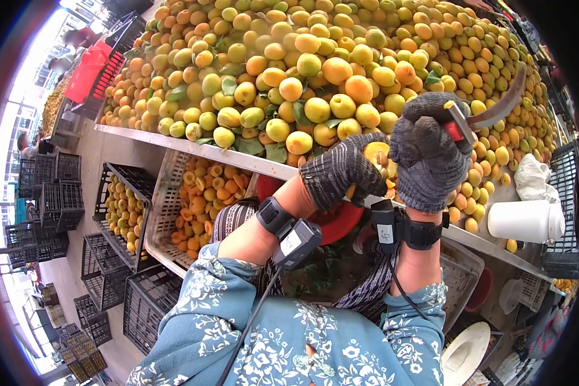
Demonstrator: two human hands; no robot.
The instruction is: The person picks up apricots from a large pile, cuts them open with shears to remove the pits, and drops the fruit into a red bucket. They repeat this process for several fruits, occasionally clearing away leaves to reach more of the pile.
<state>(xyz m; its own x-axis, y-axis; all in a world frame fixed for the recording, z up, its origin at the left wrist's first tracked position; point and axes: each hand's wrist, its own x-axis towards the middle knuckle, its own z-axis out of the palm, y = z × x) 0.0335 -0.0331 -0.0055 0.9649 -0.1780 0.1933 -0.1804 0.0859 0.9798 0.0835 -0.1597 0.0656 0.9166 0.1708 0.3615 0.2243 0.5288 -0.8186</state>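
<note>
Both of my hands wear dark striped gloves. My left hand is closed at the table's front edge, with a bit of orange fruit showing at its fingertips. My right hand is wrapped round the red handle of a curved knife, whose blade points up and to the right. Between the two hands is a cut apricot with its inside showing; which hand bears it I cannot tell. Behind them a large heap of yellow-green and orange apricots with some leaves covers the table.
Below the table edge stand a crate of apricot halves and a red basin. Black crates are stacked at left. A white container lies on the right, beside a white bag. A red crate is at upper left.
</note>
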